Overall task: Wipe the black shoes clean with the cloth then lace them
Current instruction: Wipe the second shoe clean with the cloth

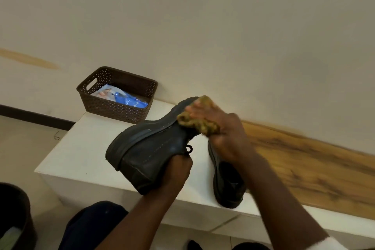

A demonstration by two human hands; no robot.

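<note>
Right hand [218, 128] up top, fingers [195, 110] spread and curled over the yellow-green cloth [197, 123], bunching it and pressing it onto the toe end of the shoe [150, 144]. That shoe is lifted off the tabletop [87, 148] and tipped on its side, sole edge facing up and left, toe pointing away. Below and left of the cloth, the left hand [176, 172] grips the shoe at its opening, fingers clenched round the collar, a loop of black lace [188, 149] poking out just above the knuckles. Under the right wrist lies the second shoe [227, 184], standing on the white tabletop, partly hidden by the forearm, heel toward the near edge. Farther out, beyond the left hand toward the wall, a brown perforated basket [113, 107] sits on the tabletop's far corner with a blue and white packet [121, 97] inside. Out right of the right hand, a wood-grain surface [304, 164] runs along the wall. Down at the far left, a dark bin [18, 209] on the floor.
</note>
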